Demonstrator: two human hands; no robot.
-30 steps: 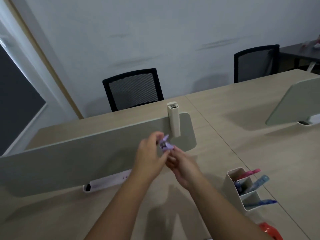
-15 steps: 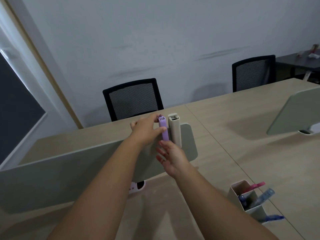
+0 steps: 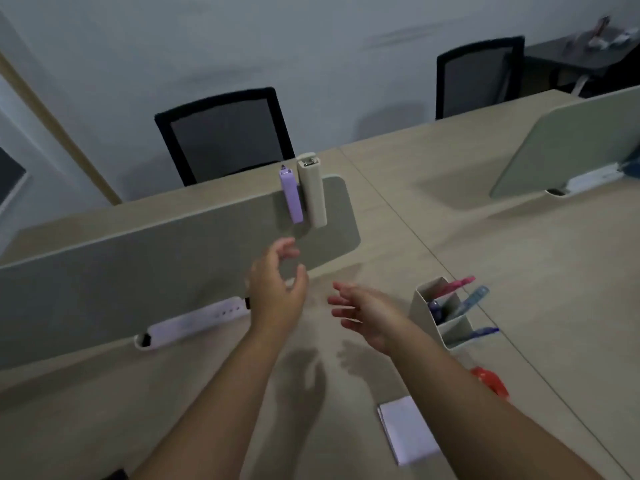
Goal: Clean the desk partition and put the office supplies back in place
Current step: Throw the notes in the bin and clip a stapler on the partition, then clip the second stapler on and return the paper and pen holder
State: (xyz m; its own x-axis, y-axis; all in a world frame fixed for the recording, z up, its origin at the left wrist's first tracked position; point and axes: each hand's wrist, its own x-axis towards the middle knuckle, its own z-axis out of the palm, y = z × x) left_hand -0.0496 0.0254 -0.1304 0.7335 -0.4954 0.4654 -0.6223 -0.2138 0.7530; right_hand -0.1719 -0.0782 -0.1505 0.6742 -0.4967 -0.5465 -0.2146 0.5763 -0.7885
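The left hand (image 3: 277, 289) hovered before the desk partition (image 3: 138, 271), fingers loosely curled, holding nothing. The purple stapler (image 3: 291, 195) and beige stapler (image 3: 311, 192) hung at the partition's right end. The right hand (image 3: 363, 311) was spread wide, empty, left of the pen holder (image 3: 446, 327).

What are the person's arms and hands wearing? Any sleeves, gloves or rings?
Nothing that shows. The left hand and right hand are bare, with no gloves, and no rings are visible on the fingers, though the picture is a little blurry. Both forearms are bare too: no sleeves, watch or bracelet anywhere in view.
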